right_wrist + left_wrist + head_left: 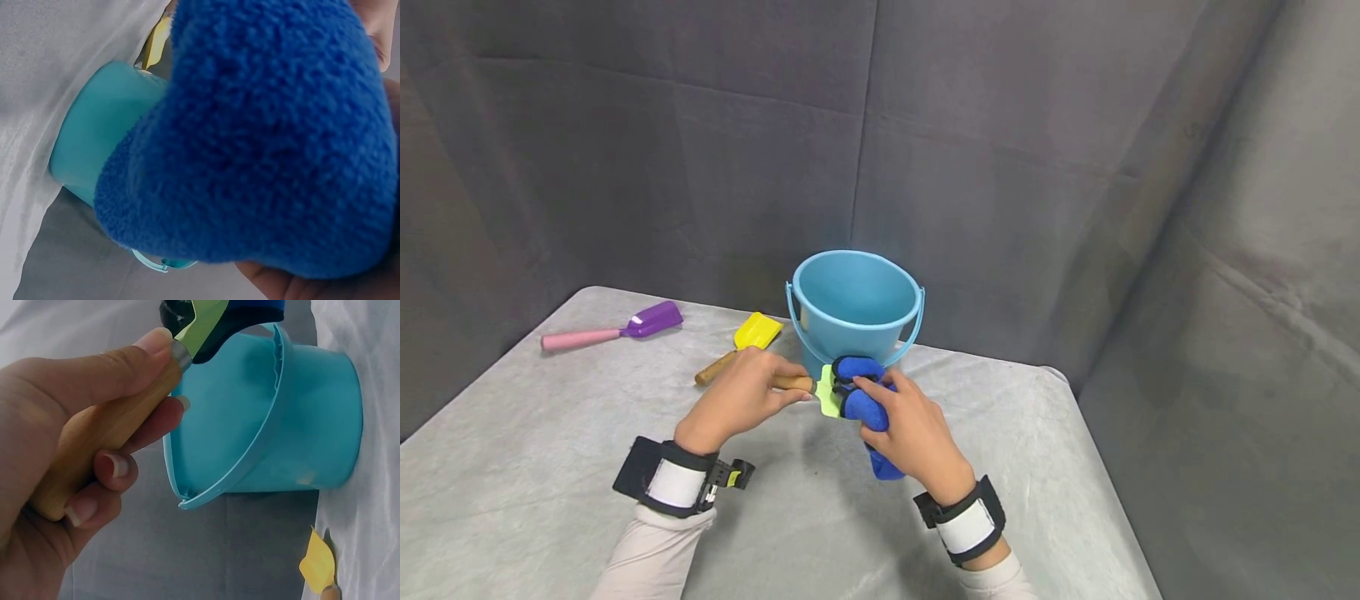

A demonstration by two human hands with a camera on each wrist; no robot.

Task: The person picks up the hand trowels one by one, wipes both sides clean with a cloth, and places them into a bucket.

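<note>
The left hand (741,398) had its fingers curled in a closed grip. The right hand (910,429) was held just beside it, fingers bent, both wrists strapped.

Left hand (737,398) gripped green trowel (827,392) by its wooden handle; right hand (910,433) pressed blue cloth (865,400) on blade, near bucket (856,308).

This looks like a recording studio or lab set rather than a home. Dark grey cloth backdrops (1000,125) hang on every side, creased and seamed, closing in a corner. The worktop (535,467) is draped in plain grey fabric. Both wrists wear strapped camera bands (673,483), which suits a data-capture setup.
</note>
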